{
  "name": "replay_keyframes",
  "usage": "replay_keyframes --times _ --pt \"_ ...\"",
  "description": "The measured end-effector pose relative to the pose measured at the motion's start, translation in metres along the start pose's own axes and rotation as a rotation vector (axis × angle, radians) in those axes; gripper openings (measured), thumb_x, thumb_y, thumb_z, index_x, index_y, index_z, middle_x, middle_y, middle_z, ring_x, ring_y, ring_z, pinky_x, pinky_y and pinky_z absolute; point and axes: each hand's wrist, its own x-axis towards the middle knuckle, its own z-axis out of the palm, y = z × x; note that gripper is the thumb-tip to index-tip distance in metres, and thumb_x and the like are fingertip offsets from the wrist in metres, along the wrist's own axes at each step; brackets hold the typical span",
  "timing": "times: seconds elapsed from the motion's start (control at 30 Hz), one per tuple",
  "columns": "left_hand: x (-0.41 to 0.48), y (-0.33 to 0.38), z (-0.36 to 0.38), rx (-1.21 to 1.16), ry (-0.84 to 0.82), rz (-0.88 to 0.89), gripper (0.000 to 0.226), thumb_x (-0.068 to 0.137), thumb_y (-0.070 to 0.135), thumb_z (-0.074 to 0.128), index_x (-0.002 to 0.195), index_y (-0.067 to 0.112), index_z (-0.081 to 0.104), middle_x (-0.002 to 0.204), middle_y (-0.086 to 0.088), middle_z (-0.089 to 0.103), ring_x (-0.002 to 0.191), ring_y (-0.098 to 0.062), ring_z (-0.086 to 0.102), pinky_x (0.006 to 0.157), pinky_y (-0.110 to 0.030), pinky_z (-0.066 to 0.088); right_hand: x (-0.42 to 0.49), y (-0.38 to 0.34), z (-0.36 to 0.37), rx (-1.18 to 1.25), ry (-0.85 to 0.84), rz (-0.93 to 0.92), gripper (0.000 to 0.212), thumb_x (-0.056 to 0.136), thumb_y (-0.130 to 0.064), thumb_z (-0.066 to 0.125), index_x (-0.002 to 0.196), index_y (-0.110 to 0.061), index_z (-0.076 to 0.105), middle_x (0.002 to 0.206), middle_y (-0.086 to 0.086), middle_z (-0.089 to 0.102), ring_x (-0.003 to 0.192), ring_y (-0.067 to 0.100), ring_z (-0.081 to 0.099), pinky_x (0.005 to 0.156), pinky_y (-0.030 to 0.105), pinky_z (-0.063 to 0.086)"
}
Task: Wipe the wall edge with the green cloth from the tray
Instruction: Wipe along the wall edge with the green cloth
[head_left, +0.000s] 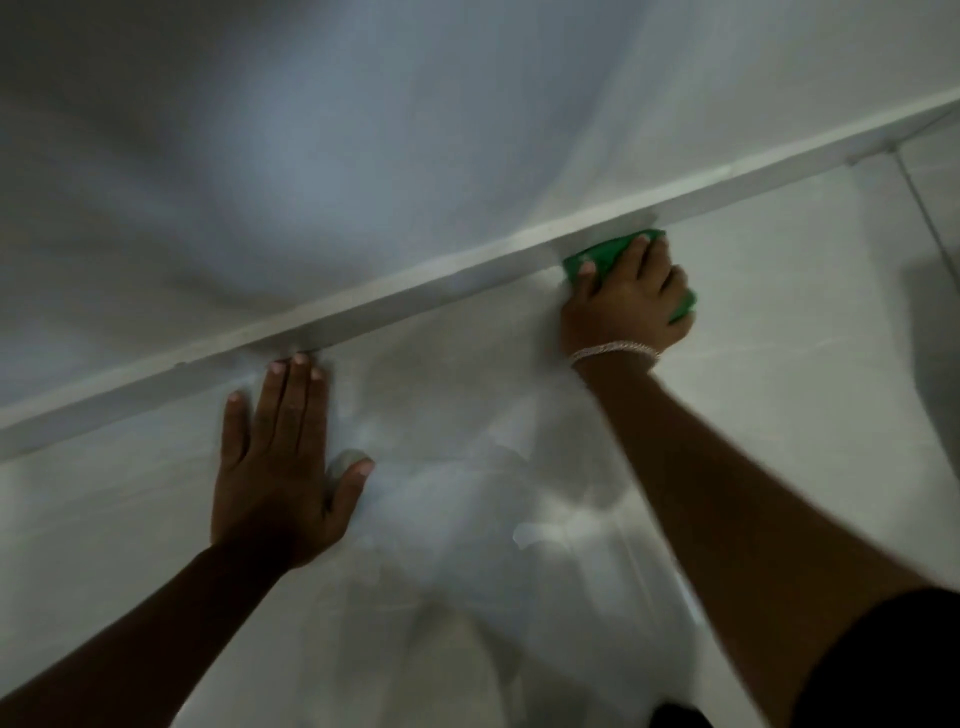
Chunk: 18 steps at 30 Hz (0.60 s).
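A white ledge, the wall edge (415, 293), runs diagonally from the lower left to the upper right. My right hand (631, 301) presses a folded green cloth (597, 257) against the glossy wall just under that edge, right of centre. Most of the cloth is hidden under the fingers; a green bit shows by the little finger. A bead bracelet circles that wrist. My left hand (283, 467) lies flat on the wall with fingers spread, its fingertips touching the underside of the edge. It holds nothing.
Above the edge the plain white wall (363, 130) continues. Below it the glossy surface (467, 493) reflects light. A thin vertical seam (919, 208) crosses the surface at the far right. No tray is in view.
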Motion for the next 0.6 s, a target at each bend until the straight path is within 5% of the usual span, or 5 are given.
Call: replay_keyframes --times 0.17,0.3,0.4,0.5,0.6 --pt "0.002 -0.001 0.001 0.036 -0.044 0.008 0.09 0.089 0.063 0.025 0.154 0.002 0.013 0.164 -0.019 0.012 0.154 -0.033 0.007 0.123 -0.056 0.012 -0.137 -0.069 0.0 0.069 -0.129 -0.374 0.065 0.087 -0.045 0.053 0.14 -0.007 0.045 0.146 0.017 0.046 0.125 0.042 0.045 0.1 0.063 0.035" --pt "0.001 -0.004 -0.001 0.007 -0.038 0.0 0.09 0.088 0.064 0.025 0.155 0.005 0.01 0.165 -0.017 0.009 0.154 -0.03 0.005 0.123 -0.056 0.012 -0.117 -0.041 0.002 0.04 -0.171 -0.621 0.068 0.086 -0.06 0.05 0.139 -0.018 0.048 0.145 0.015 0.047 0.128 0.04 0.044 0.097 0.065 0.036" --pt "0.001 0.0 -0.002 -0.02 0.01 0.005 0.088 0.089 0.061 0.028 0.154 0.004 0.014 0.165 -0.017 0.013 0.154 -0.03 0.01 0.123 -0.055 0.013 -0.045 0.016 0.003 -0.015 -0.04 -0.434 0.071 0.083 -0.07 0.037 0.141 -0.03 0.047 0.153 0.014 0.04 0.139 0.043 0.035 0.1 0.072 0.025" --pt "0.001 0.0 0.001 -0.021 0.02 0.0 0.087 0.089 0.062 0.025 0.154 0.005 0.013 0.166 -0.016 0.011 0.154 -0.029 0.008 0.123 -0.055 0.012 0.013 0.042 -0.006 0.01 -0.123 -0.144 0.073 0.091 -0.065 0.032 0.151 -0.023 0.027 0.163 0.011 0.016 0.147 0.043 0.011 0.108 0.074 0.013" --pt "0.001 -0.002 0.002 -0.007 0.023 -0.004 0.087 0.09 0.061 0.028 0.154 0.005 0.014 0.165 -0.016 0.012 0.154 -0.029 0.008 0.123 -0.056 0.013 0.007 0.021 -0.006 0.033 -0.114 -0.026 0.075 0.095 -0.059 0.032 0.154 -0.015 0.015 0.164 0.013 0.01 0.148 0.042 0.008 0.111 0.07 0.013"
